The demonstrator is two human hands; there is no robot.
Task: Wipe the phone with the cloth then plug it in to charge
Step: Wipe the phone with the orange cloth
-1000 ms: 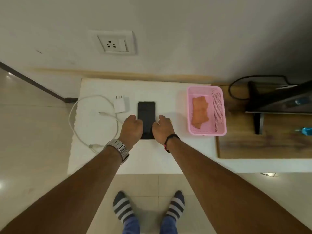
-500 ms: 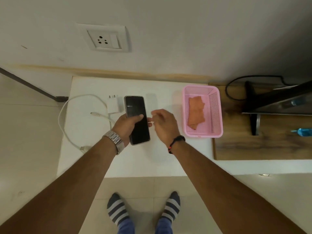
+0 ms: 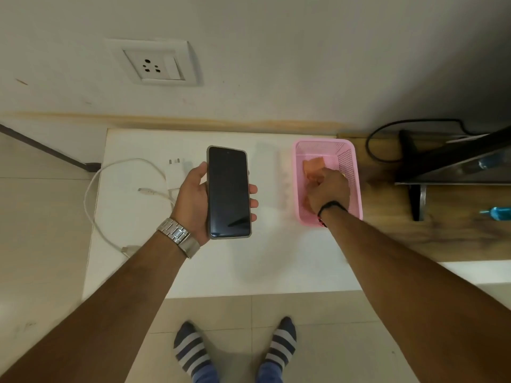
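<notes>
A person standing at a low white desk (image 3: 276,272) grips a black slab-shaped smartphone (image 3: 228,192) in the left hand (image 3: 193,200), thumb along its left edge and fingertips curled round its right edge, the dark screen facing up above the desk. The right hand (image 3: 327,193) reaches into a pink perforated plastic basket (image 3: 349,161) at the desk's right, fingers curled down onto a folded orange cloth (image 3: 313,165); whether they grip it cannot be told. Left of the phone lie a white plug-in charger adapter (image 3: 174,172) and its looped white cable (image 3: 94,189). A white wall socket (image 3: 154,63) sits on the far wall. A silver metal wristwatch (image 3: 178,236) circles the left wrist.
</notes>
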